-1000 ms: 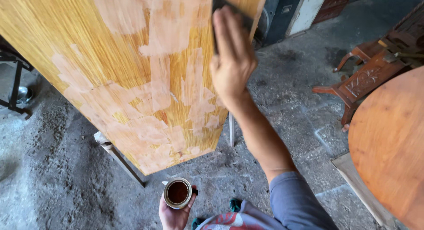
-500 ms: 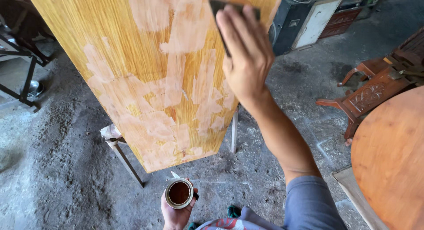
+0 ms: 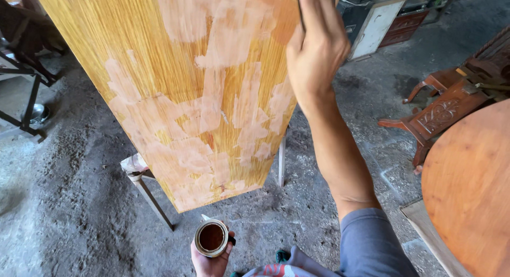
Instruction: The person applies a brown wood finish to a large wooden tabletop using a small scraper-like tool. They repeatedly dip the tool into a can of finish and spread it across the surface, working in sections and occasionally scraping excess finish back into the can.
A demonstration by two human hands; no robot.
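Note:
A long yellow-orange wooden board (image 3: 175, 80) with pale filler patches lies on a metal stand and runs away from me. My right hand (image 3: 314, 48) rests on the board's right edge near the top of the view, fingers closed over a thin dark pad (image 3: 300, 14) that is mostly hidden. My left hand (image 3: 211, 255) is low, just below the board's near end, holding a small round tin (image 3: 211, 238) of dark brown liquid.
The floor is rough grey concrete. A round wooden tabletop (image 3: 470, 186) fills the right edge. Carved dark furniture parts (image 3: 443, 109) lie beyond it. A metal frame (image 3: 24, 104) stands at the left. A white panel (image 3: 378, 24) leans at the back.
My right hand with the pad has slid farther up along the board's right edge. The tin in my left hand has stayed in about the same place.

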